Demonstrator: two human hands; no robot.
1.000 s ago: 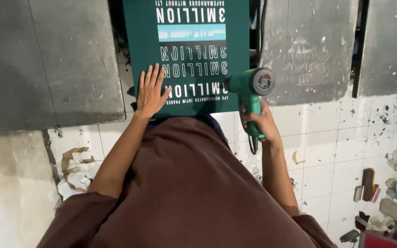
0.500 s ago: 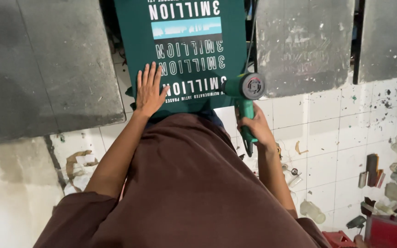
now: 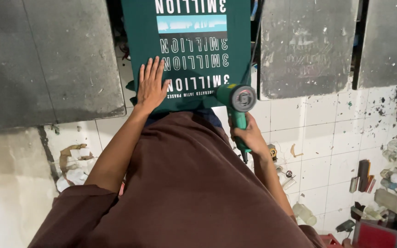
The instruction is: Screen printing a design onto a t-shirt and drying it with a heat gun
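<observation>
A dark green printed shirt [image 3: 194, 50] lies flat on a board straight ahead, white and light blue lettering on it. My left hand [image 3: 151, 86] rests flat on the shirt's lower left corner, fingers spread. My right hand [image 3: 249, 134] grips the handle of a green heat gun [image 3: 235, 103], whose round barrel sits over the shirt's lower right corner. A black cord [image 3: 255, 41] runs up from the gun along the shirt's right edge. My brown shirt fills the lower middle of the view.
Grey, paint-stained boards stand to the left [image 3: 42, 59] and to the right [image 3: 306, 46]. White tiled floor [image 3: 327, 142] lies below, with bottles and clutter [image 3: 391, 193] at the lower right and torn tape scraps [image 3: 72, 165] at the left.
The heat gun has moved left, from beside the shirt's right edge onto its lower right corner. My left hand stays flat on the shirt.
</observation>
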